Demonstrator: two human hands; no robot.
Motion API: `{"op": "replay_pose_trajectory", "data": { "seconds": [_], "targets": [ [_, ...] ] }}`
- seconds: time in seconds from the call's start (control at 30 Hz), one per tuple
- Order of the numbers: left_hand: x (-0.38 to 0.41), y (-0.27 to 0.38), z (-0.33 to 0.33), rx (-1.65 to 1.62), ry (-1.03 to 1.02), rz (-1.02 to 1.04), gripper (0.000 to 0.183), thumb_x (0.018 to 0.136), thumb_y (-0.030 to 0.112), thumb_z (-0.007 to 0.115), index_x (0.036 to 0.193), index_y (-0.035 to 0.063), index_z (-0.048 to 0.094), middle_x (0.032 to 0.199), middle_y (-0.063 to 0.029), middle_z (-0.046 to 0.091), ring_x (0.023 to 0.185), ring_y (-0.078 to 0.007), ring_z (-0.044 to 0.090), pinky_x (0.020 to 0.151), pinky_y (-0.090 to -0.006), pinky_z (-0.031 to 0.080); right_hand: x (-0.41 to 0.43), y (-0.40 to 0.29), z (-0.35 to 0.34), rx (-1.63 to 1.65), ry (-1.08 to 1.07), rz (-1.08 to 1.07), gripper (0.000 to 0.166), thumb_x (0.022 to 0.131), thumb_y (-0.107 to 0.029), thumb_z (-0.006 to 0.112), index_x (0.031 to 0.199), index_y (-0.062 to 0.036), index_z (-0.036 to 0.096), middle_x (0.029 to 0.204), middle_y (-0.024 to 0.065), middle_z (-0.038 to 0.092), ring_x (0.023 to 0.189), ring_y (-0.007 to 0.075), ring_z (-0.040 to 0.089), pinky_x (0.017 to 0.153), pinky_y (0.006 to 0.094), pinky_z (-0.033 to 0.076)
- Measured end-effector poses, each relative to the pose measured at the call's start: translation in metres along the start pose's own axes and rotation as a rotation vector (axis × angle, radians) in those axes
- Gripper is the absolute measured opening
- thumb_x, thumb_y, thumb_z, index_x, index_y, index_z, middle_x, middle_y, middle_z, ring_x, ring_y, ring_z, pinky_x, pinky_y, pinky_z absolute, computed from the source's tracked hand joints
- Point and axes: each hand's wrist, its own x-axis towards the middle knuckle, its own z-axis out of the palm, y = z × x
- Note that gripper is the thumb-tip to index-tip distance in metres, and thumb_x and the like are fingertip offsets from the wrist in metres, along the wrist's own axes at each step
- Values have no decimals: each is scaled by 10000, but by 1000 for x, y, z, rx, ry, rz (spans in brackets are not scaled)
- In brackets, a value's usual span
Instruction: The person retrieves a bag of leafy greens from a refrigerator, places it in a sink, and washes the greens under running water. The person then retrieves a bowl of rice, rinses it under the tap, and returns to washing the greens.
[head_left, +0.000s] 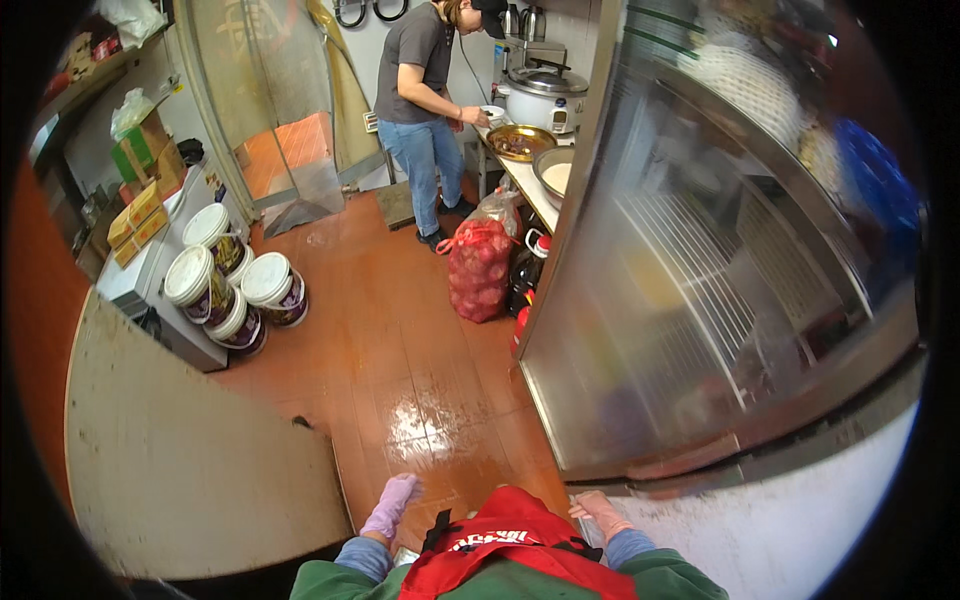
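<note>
My left hand (401, 493), in a pale lilac glove, hangs over the wet tiled floor (367, 360), right of a beige panel (195, 457). Its fingers look curled, and whether they hold anything is not visible. On the other side of my red apron (517, 517), my right hand (595, 508) wears a pink glove. It is close to the lower corner of a glass-doored cabinet (645, 337) and a white surface (780, 510). Something pale and translucent shows just below that hand, but I cannot tell whether it is gripped.
Ahead, a person (420, 97) stands at a counter with a rice cooker (544, 97) and a metal bowl of food (521, 142). A red mesh sack (478, 274) sits on the floor before the counter. Several lidded buckets (276, 289) are stacked left, beside a white appliance (169, 307).
</note>
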Motion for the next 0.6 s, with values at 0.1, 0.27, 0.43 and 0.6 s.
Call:
{"op": "replay_pose_trajectory", "data": {
  "seconds": [0.1,0.27,0.43,0.6],
  "targets": [
    [54,71,18,-37,-1,25,254,844,202,413,915,6,559,804,-108,607,679,-208,599,603,-301,476,42,-50,-2,-115,-37,92,276,826,-211,409,960,-28,566,819,98,635,692,168,618,554,255,443],
    [128,135,-1,37,-44,-38,235,845,179,425,937,3,550,773,-130,608,642,-189,588,628,-302,466,124,-180,-1,7,-4,-93,248,811,-214,396,848,-35,563,727,109,626,591,166,593,449,266,392],
    [180,124,-79,110,92,-70,258,850,203,396,920,15,558,748,-128,612,636,-212,603,546,-298,477,176,-332,13,-216,-107,-273,285,841,-198,373,974,-10,539,842,142,620,686,172,606,501,251,410],
    [218,154,-131,-81,117,-313,292,858,193,361,907,-25,549,759,-155,610,590,-251,605,452,-299,493,179,-471,29,14,-153,-442,286,861,-214,353,967,-27,541,856,113,623,687,165,602,519,251,413]
  ]
}}
